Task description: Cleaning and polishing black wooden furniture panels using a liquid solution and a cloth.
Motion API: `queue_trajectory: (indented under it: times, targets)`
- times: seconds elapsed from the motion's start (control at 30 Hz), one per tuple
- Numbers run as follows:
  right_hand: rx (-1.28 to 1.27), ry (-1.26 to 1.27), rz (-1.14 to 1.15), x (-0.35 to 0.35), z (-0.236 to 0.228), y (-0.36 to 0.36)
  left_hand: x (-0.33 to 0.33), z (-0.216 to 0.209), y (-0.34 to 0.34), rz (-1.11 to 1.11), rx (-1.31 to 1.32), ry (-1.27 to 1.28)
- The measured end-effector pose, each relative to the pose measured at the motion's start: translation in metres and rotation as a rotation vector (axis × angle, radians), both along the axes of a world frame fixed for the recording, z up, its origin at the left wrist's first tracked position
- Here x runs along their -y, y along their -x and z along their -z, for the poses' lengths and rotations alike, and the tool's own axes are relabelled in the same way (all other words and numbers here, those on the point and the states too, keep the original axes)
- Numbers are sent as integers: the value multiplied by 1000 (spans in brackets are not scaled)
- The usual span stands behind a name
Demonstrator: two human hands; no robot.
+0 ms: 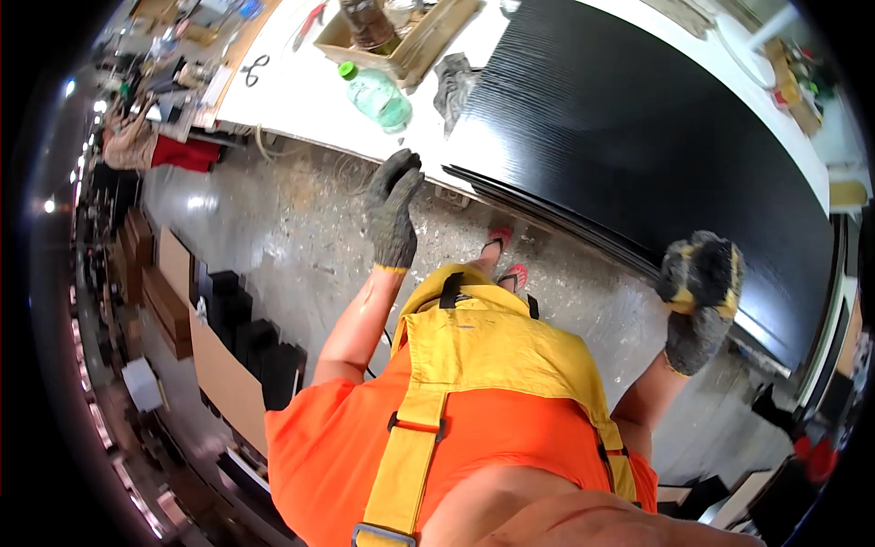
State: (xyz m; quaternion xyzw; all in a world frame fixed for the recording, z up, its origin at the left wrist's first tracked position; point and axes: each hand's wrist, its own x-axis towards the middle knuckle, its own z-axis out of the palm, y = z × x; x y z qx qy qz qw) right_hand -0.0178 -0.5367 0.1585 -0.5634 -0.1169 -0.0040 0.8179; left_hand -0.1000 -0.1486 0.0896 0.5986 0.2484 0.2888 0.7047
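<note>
My left hand (395, 208), in a dark grey glove with a yellow cuff, is beside the near edge of the white table. Its fingers are loosely bent and apart, with nothing visible in them. A gloved right hand of mine (694, 339) is at the near edge of a glossy black panel (629, 128), closed around a black-stained yellow pad (706, 273) that looks like a sponge. The panel lies flat on top of other dark panels (556, 223). Near my left hand, a green-capped clear bottle (378, 98) lies on its side, next to a crumpled grey rag (453, 89).
On the white table (287, 87) are a wooden tray (415, 55) with a brown jar (369, 23), scissors (256, 70) and a red-handled tool (310, 23). Brown boards (219, 365) and black blocks (239, 314) stand at left. A person (137, 146) is farther off.
</note>
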Motion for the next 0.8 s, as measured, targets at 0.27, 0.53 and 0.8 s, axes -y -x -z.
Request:
queue_trajectory:
  times: [0.27,0.53,0.8]
  targets:
    - [-113,-106,-40,11,-4,-35,-77,47,-135,159,-298,-558]
    - [-326,-419,-9,50,19,-43,-68,126,-205,159,-603,-1198]
    - [-404,-623,-281,50,16,-52,-103,106,-179,480,206,518]
